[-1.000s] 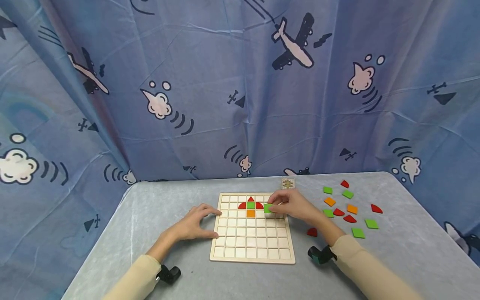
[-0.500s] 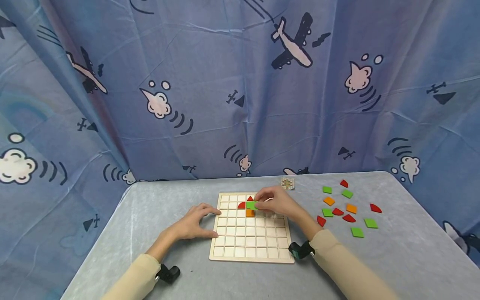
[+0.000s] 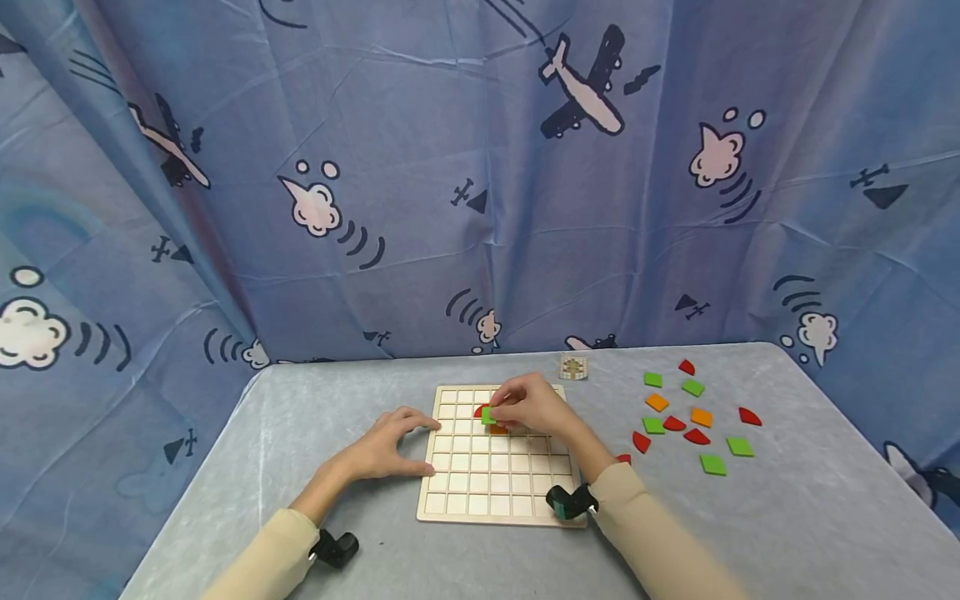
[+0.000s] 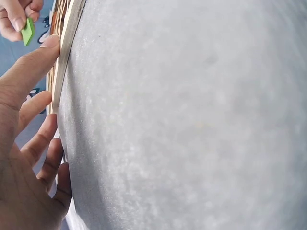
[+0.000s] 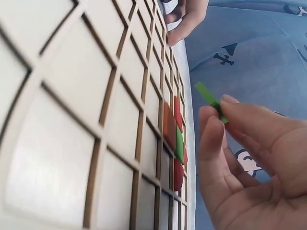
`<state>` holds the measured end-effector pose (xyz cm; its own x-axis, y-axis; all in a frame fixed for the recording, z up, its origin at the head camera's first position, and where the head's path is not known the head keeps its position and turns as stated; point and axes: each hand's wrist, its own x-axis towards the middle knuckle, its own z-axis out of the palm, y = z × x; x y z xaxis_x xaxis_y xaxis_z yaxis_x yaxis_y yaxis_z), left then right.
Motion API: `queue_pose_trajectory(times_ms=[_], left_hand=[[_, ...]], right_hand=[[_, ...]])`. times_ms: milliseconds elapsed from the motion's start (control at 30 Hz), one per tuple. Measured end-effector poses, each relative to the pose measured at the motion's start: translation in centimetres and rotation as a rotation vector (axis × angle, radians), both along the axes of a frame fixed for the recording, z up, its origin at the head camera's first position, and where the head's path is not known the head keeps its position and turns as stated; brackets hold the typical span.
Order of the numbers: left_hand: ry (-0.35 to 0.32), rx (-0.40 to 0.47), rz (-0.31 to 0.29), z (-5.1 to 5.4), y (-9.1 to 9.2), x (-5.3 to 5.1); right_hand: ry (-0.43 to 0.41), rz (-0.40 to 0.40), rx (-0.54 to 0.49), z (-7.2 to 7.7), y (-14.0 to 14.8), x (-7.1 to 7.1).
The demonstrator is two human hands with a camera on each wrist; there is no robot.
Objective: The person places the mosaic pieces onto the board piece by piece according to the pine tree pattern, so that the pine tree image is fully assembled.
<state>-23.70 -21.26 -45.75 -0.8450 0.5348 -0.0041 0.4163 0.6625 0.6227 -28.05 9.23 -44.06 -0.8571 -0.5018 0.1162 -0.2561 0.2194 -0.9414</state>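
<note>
My right hand (image 3: 534,407) pinches a green square tile (image 3: 487,416) between thumb and fingers, above the upper middle of the wooden grid board (image 3: 480,483). In the right wrist view this green tile (image 5: 206,95) is held clear of the board. Set in the board are an orange tile (image 5: 169,126), a green tile (image 5: 179,144) and red pieces (image 5: 178,176). My left hand (image 3: 382,447) rests at the board's left edge, thumb and fingertips touching it, fingers spread. The left wrist view shows its thumb (image 4: 38,61) on the board's edge.
Loose green squares (image 3: 713,465), orange squares (image 3: 702,417) and red quarter-round pieces (image 3: 750,417) lie on the grey table (image 3: 337,533) to the right of the board. A small patterned card (image 3: 573,367) lies behind the board. A blue curtain hangs behind the table.
My right hand has moved left over the board with the green tile, from the right of the placed pieces to above them. My left hand has stayed at the board's edge.
</note>
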Motion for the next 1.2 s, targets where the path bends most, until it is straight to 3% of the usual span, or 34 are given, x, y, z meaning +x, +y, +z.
queue_pose_trajectory(times_ms=[800,1200], left_hand=[[-0.006,-0.002,-0.001,-0.1,0.0,0.0],[0.005,0.009,-0.009,0.1,0.0,0.1]], right_hand=[[-0.07,-0.094,0.123,-0.5,-2.5,0.6],[-0.032,-0.153,0.201,-0.3,-2.9,0.6]])
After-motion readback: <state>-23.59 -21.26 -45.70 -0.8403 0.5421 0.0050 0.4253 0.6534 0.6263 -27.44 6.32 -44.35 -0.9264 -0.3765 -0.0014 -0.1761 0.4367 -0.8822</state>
